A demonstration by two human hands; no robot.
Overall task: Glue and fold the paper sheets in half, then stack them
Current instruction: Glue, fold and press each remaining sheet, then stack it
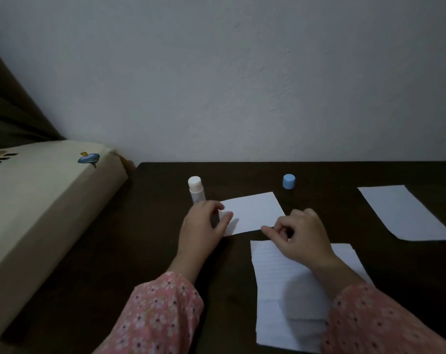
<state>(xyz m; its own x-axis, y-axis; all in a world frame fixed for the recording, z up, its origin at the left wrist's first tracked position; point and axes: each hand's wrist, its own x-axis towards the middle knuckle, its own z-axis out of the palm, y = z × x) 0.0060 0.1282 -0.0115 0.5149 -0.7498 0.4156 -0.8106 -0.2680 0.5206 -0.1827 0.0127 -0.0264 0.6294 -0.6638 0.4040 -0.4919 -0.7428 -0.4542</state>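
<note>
A small folded white sheet (252, 213) lies on the dark table (153, 226). My left hand (201, 226) pinches its left edge between thumb and fingers. My right hand (301, 236) has curled fingers, and its fingertip presses the sheet's near right corner. An uncapped white glue stick (196, 188) stands just behind my left hand. Its blue cap (288, 181) stands apart at the back. A lined sheet (288, 290) lies under my right forearm. Another white sheet (405, 213) lies at the right.
A cream cushion or mattress edge (43, 200) with a small printed picture runs along the table's left side. A plain wall (242, 85) stands right behind the table. My sleeves are pink and flowered.
</note>
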